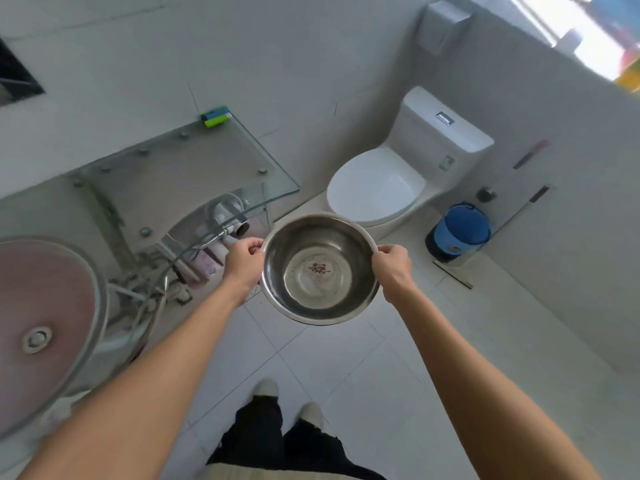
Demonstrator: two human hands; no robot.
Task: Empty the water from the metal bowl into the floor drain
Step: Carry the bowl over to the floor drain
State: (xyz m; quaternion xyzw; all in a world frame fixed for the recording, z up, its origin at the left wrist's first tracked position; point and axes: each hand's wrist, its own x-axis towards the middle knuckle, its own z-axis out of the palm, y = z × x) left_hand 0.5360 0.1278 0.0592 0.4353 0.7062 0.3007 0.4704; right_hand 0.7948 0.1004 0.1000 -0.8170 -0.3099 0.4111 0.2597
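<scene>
A round metal bowl (320, 271) with a red mark on its bottom hangs level above the tiled floor in the middle of the view. My left hand (242, 259) grips its left rim and my right hand (393, 268) grips its right rim. Whether water lies in the bowl is hard to tell; the inside looks shiny. A dark narrow strip (453, 274) that may be the floor drain lies on the floor in front of the blue bin, to the right of the bowl.
A white toilet (377, 187) with its lid down stands beyond the bowl. A blue bin (460, 232) sits to its right. On the left are a glass shelf (194, 164), exposed pipes (228, 216) and a round basin (41, 317). My feet (287, 400) stand on light tiles.
</scene>
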